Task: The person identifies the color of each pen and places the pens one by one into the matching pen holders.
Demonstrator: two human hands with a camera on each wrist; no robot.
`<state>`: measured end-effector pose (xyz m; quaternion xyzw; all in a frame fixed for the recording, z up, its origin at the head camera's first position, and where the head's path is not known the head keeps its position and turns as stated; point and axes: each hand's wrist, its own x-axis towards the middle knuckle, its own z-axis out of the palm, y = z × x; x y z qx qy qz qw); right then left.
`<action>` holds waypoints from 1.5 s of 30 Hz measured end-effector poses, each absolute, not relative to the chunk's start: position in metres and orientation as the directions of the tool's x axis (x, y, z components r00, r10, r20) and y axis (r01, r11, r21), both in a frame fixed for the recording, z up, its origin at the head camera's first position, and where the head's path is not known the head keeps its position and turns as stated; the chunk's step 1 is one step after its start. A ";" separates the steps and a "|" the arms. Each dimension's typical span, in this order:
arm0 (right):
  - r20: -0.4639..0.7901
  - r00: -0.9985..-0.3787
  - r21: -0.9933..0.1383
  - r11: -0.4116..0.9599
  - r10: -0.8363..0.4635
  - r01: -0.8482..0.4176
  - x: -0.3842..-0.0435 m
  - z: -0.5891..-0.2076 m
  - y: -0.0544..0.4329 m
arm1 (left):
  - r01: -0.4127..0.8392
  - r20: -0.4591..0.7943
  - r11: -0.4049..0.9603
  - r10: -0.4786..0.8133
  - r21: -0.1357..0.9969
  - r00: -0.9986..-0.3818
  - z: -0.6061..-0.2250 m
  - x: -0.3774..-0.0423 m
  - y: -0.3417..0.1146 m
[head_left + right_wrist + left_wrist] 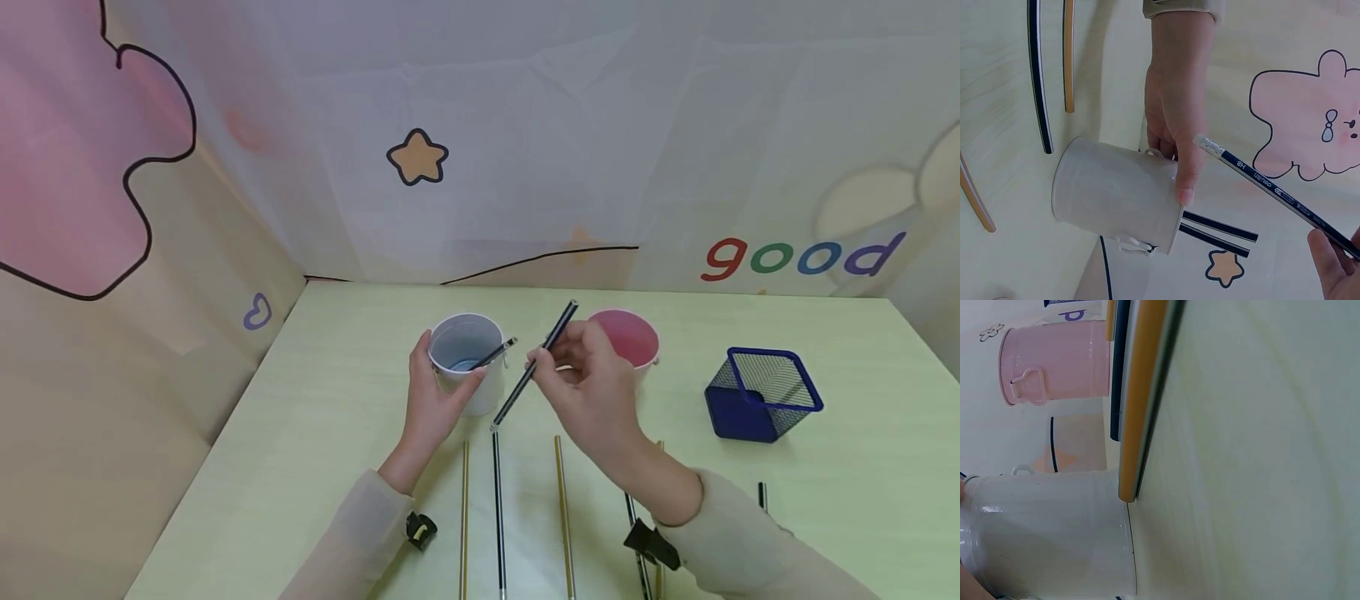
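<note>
My left hand [435,408] grips the rim of a small white bucket [483,398], thumb over the near side. Two dark striped pencils [1219,226] stick out of that bucket in the right wrist view. In my right hand [592,392] a dark striped pencil [514,397] is pinched between thumb and fingers, slanting in the air to the right of the bucket. Its silver end [1211,145] points down toward me. On the table below lie a yellow pencil [465,517], a dark pencil [498,517] and another yellow pencil [564,517].
A pink bucket [626,333] stands behind my right hand. Farther right is a blue mesh pen holder [742,421]. More pencils lie under my right forearm, among them a dark one [762,496]. A printed cloth [525,167] hangs at the table's back edge.
</note>
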<state>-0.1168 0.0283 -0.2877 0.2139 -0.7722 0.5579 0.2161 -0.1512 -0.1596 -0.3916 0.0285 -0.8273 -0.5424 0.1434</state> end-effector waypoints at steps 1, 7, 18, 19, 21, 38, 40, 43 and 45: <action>0.586 -0.806 -0.763 0.275 -0.086 -0.584 -0.117 -0.289 0.028 | 0.109 0.207 0.410 -0.203 0.906 -0.957 -0.392 -0.151 -0.160; 0.663 -0.746 -0.720 0.219 -0.063 -0.659 -0.120 -0.292 0.023 | 0.107 0.204 0.410 -0.201 0.906 -0.958 -0.391 -0.150 -0.160; 0.750 -0.661 -0.648 0.180 -0.017 -0.740 -0.127 -0.292 0.018 | 0.110 0.207 0.411 -0.200 0.905 -0.958 -0.394 -0.152 -0.157; 0.756 -0.654 -0.642 0.176 -0.015 -0.746 -0.128 -0.292 0.018 | 0.115 0.213 0.413 -0.200 0.903 -0.956 -0.395 -0.151 -0.157; 0.771 -0.636 -0.625 0.172 -0.017 -0.762 -0.130 -0.294 0.017 | 0.123 0.225 0.422 -0.200 0.898 -0.954 -0.395 -0.152 -0.157; 0.886 -0.460 -0.445 0.170 -0.061 -0.879 -0.141 -0.316 0.008 | 0.107 0.208 0.423 -0.199 0.900 -0.958 -0.394 -0.152 -0.160; 0.882 -0.466 -0.448 0.180 -0.070 -0.876 -0.142 -0.318 0.008 | 0.109 0.208 0.423 -0.195 0.900 -0.958 -0.394 -0.152 -0.160; 0.885 -0.457 -0.432 0.212 -0.086 -0.877 -0.143 -0.322 0.008 | 0.112 0.209 0.426 -0.190 0.898 -0.959 -0.394 -0.152 -0.160; 0.890 -0.447 -0.419 0.225 -0.092 -0.880 -0.143 -0.325 0.007 | 0.113 0.210 0.424 -0.190 0.899 -0.959 -0.394 -0.152 -0.160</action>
